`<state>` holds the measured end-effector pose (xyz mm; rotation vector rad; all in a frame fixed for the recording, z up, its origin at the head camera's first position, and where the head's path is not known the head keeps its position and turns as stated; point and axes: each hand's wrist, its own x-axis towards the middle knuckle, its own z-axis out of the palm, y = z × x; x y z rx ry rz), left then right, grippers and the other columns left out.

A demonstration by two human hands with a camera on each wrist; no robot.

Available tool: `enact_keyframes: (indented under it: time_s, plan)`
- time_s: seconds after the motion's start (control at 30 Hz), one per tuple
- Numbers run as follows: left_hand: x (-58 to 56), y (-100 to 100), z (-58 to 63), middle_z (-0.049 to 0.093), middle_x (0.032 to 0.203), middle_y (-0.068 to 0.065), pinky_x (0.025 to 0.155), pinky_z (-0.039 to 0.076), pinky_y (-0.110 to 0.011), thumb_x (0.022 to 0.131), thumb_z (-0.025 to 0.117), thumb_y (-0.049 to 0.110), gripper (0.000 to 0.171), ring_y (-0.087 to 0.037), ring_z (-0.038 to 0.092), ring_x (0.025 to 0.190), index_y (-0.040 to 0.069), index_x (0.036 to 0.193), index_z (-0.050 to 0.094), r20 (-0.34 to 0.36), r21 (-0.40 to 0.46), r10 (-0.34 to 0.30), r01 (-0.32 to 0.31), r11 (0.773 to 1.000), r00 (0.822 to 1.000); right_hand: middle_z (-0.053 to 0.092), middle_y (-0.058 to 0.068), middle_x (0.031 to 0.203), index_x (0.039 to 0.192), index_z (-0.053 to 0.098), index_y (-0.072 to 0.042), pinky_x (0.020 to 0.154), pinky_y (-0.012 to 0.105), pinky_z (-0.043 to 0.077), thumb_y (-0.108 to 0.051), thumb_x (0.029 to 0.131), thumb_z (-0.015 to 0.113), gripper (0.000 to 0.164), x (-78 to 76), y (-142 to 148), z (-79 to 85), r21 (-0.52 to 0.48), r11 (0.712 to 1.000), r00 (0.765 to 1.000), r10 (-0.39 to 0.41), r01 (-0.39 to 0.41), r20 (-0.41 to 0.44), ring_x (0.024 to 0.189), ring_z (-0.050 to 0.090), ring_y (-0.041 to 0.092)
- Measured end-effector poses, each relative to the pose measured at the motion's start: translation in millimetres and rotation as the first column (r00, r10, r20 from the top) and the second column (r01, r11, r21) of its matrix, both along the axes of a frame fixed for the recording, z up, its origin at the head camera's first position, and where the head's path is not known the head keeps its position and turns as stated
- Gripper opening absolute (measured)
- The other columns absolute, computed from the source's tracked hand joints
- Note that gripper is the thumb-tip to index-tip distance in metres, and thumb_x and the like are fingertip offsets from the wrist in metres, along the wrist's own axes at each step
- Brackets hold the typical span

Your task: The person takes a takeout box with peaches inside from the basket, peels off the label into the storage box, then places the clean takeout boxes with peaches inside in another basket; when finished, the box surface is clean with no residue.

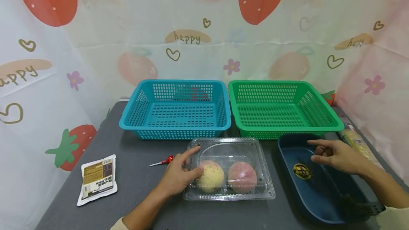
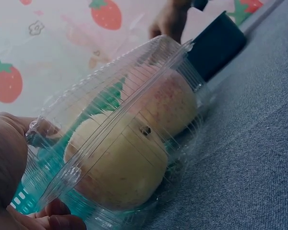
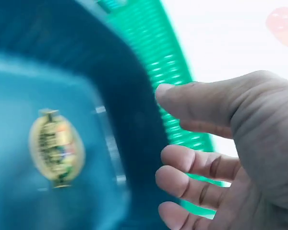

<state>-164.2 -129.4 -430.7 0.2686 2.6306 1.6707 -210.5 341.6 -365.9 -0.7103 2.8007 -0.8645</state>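
A clear plastic clamshell box (image 1: 230, 148) with two peaches inside, a yellowish peach (image 1: 211, 176) and a pink peach (image 1: 242, 177), sits at the front middle of the table. My left hand (image 1: 179, 173) grips the box's left side, thumb and index finger over the lid's edge. Close up in the left wrist view, the fingers (image 2: 62, 221) lie along the box's rim. Over a dark blue tray (image 1: 314, 191) with a round gold-and-black sticker (image 1: 301, 171) hovers my right hand (image 1: 335, 155). It holds nothing, its index finger extended and the others loosely bent.
Behind the box stand a blue basket (image 1: 175, 133) and a green basket (image 1: 287, 129), side by side. A red lollipop (image 1: 168, 159) lies left of the box, near the left hand. Farther left is a white-and-gold packet (image 1: 98, 180). A yellowish package (image 1: 356, 141) lies along the right edge.
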Motion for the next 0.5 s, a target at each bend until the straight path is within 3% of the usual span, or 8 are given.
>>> enact_keyframes:
  time_s: [0.13, 0.27, 0.37, 0.5]
  plan:
    - [0.3, -0.6, 0.3, 0.046, 0.096, -0.010, 0.058, 0.037, -0.035, 0.080, 0.075, 0.028, 0.059, -0.024, 0.042, 0.082, 0.024, 0.136, 0.057, 0.003, 0.005, 0.009, -0.009, 1.000, 1.000, 0.060, 0.000, 0.087, 0.126, 0.057, 0.008, 0.057, 0.027, 0.047, -0.015, 0.088, 0.071, 0.046, -3.5, 4.8, 24.8, 0.058, 0.996, 0.986, -0.058, 0.067, -0.157, 0.070, 0.058, 0.006]
    - [0.1, -1.0, -0.5, 0.048, 0.102, -0.011, 0.060, 0.038, -0.036, 0.081, 0.074, 0.028, 0.058, -0.026, 0.043, 0.085, 0.025, 0.136, 0.057, 0.008, 0.011, 0.011, -0.011, 1.000, 1.000, 0.060, 0.007, 0.094, 0.130, 0.056, 0.005, 0.058, 0.030, 0.046, -0.024, 0.092, 0.068, 0.049, -7.4, 10.5, 45.6, 0.072, 0.978, 0.969, -0.181, 0.195, -0.167, 0.075, 0.057, 0.010]
    - [-0.3, -1.0, -0.5, 0.051, 0.107, -0.011, 0.062, 0.040, -0.037, 0.081, 0.075, 0.027, 0.058, -0.025, 0.044, 0.086, 0.025, 0.136, 0.057, 0.003, 0.026, 0.000, 0.000, 1.000, 1.000, 0.060, 0.018, 0.099, 0.131, 0.054, 0.006, 0.058, 0.034, 0.046, -0.025, 0.093, 0.066, 0.051, -12.9, 15.6, 53.0, 0.039, 0.962, 0.946, -0.257, 0.269, -0.199, 0.081, 0.059, 0.023]
    - [-1.4, -0.6, 0.6, 0.052, 0.088, -0.007, 0.055, 0.039, -0.032, 0.081, 0.075, 0.025, 0.058, -0.021, 0.046, 0.071, 0.023, 0.137, 0.056, 0.008, 0.054, -0.025, 0.025, 0.998, 1.000, 0.057, 0.030, 0.105, 0.131, 0.052, 0.010, 0.056, 0.028, 0.046, -0.020, 0.094, 0.064, 0.049, -21.6, 24.8, 53.2, -0.037, 0.944, 0.908, -0.325, 0.327, -0.266, 0.088, 0.056, 0.043]
